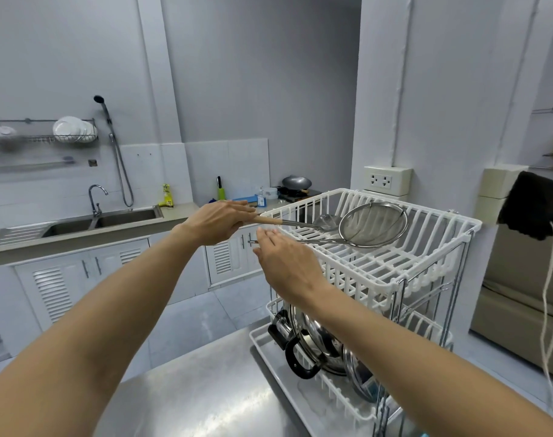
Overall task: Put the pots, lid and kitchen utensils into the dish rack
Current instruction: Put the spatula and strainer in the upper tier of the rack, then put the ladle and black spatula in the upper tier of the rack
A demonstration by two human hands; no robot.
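Observation:
A white two-tier dish rack (426,266) stands on a steel counter at the right. My left hand (218,220) grips the wooden handle of a steel ladle (324,221), whose bowl hangs over the top tier. A wire mesh strainer (373,224) lies tilted in the top tier beside the ladle bowl, its thin handle reaching toward my right hand (284,263). That hand hovers at the rack's near edge with fingers spread and nothing in it. In the lower tier a steel pot (313,339) with black handles lies on its side next to a glass lid (360,378).
The steel counter (187,402) spreads below my arms. A sink (101,220) with tap sits at the left under a wall plate rack. A wok (295,182) on a stove stands behind. A dark cloth (533,205) and a white cord (552,294) hang at the right.

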